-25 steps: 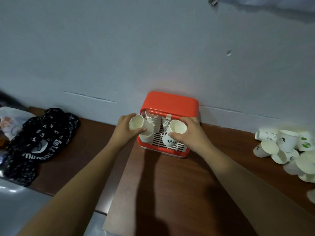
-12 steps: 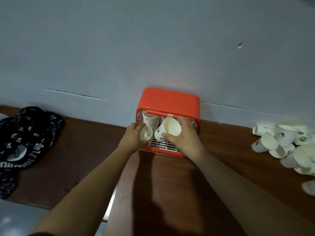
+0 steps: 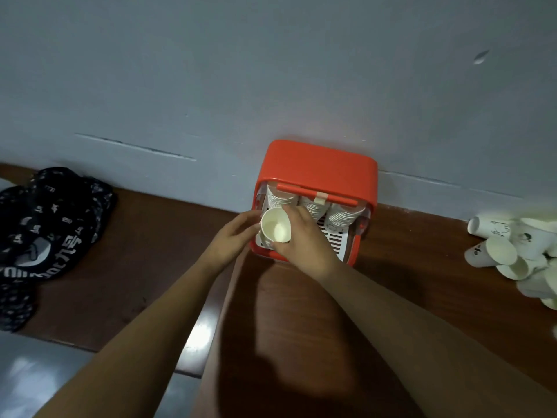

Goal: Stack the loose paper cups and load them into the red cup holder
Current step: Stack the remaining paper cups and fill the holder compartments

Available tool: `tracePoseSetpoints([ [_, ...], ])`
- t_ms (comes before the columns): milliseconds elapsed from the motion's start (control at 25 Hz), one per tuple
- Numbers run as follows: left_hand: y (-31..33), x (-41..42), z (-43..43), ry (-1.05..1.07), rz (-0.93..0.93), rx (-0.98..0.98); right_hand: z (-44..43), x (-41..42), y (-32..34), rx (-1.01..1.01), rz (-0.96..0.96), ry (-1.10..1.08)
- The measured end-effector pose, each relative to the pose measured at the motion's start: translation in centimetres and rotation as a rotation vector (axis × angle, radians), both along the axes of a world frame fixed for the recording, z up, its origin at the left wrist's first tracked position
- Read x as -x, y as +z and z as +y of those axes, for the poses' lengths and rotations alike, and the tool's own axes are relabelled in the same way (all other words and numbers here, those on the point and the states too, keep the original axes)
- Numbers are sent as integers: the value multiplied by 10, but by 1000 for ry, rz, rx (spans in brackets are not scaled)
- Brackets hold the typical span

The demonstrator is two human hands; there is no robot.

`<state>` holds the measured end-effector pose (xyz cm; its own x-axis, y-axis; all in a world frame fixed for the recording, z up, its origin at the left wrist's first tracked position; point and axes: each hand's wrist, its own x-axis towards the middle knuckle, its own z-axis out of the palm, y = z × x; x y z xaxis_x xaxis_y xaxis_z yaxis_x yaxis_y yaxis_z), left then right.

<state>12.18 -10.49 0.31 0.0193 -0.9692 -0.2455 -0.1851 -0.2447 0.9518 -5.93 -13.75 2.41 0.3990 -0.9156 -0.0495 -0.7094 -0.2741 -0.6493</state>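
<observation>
Before the red cup holder (image 3: 316,167), right hand (image 3: 304,245) grips a paper cup (image 3: 275,229), left hand (image 3: 232,239) touching it with extended fingers (image 3: 251,220), apparently steadying it for loading.

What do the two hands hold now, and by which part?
The right hand grips a paper cup by its wall, just under the rim. The left hand touches the cup's left side; whether it really grips cannot be told.
</observation>
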Motion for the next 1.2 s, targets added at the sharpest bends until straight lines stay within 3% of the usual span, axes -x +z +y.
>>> tracePoseSetpoints([
  [120, -6, 0, -2, -134, 25, -14, 2, 1, -11, -30, 61, 3],
  [200, -16, 2, -4, -202, -128, 29, 2, 4, -17, -68, 62, -21],
  [320, -24, 3, -7, -135, -315, 78, -1, 8, -23, -84, 8, -66],
  [560, -23, 1, -7, -160, -440, 74, -3, 4, -20, -152, -86, -79],
  [680, -17, 3, 1, -44, -406, 41, 8, 19, -14, -159, -68, -93],
  [800, -5, 7, 16, 57, -452, -13, 28, 63, -5, -147, -34, -134],
  [960, 10, 35, 39, -73, -600, -16, 61, 148, 6, -145, 113, -218],
  [1080, 30, 97, 56, -159, -661, -1, 93, 229, 20, -182, 280, -372],
  [1200, 46, 177, 65, -246, -703, 37, 133, 315, 34, -193, 278, -437],
])
